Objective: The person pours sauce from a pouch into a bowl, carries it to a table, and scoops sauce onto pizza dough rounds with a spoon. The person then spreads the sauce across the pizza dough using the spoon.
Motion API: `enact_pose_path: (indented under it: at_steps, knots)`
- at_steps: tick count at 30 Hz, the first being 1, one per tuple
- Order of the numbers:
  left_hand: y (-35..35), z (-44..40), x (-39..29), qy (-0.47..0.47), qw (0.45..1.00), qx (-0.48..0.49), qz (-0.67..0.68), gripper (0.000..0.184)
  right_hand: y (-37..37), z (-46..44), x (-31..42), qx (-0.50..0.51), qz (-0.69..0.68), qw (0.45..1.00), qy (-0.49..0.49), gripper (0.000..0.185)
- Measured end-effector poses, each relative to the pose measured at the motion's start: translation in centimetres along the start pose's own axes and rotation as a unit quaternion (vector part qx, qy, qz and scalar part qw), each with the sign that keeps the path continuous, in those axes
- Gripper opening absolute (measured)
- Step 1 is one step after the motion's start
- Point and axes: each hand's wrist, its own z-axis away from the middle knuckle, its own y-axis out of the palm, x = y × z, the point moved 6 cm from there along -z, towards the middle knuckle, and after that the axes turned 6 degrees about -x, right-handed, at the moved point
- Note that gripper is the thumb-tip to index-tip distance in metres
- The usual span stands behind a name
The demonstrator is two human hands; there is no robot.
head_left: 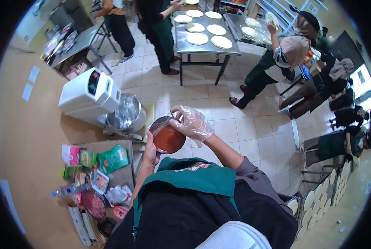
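A dark round bowl (151, 129) of red sauce (168, 139) is held in front of my apron. My left hand (152, 152) is bare and grips the bowl from its left side, thumb at the rim. My right hand (193, 124), in a clear plastic glove, is over the bowl's upper right rim. Its thumb and fingers pinch a thin handle (171, 113) that sticks up above the rim; its lower end is hidden. What looks like clear film covers the upper left part of the bowl.
A white stand mixer (90, 93) with a film-covered bowl (128, 114) stands left. Below it a table (125, 155) carries packets, bottles and a bowl of pinkish food (93, 203). Ahead, a metal table (208, 46) bears several dough rounds. Several people work around the room.
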Motion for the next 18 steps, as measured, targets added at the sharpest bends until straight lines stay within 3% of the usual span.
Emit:
enact_pose_path:
  at_steps: [2,8,14,18]
  knots:
    - [2.5,-4.1,0.3,-0.013,0.999,0.023,-0.030,0.075,-1.9,-1.9,-3.3,-0.005,0.017,1.000,0.015,0.018]
    - [10.5,-18.4,0.5,-0.052,0.991,0.093,-0.078,0.074,-9.6,-7.9,-12.7,-0.153,0.101,0.983,0.027,0.007]
    - [18.5,-35.3,0.4,-0.063,0.983,0.118,-0.128,0.070,-13.5,-16.8,-24.1,-0.086,0.307,0.941,0.115,0.010]
    - [22.9,-46.2,0.5,-0.031,0.980,0.110,-0.160,0.069,-18.1,-23.5,-25.4,-0.090,0.423,0.900,0.051,0.011]
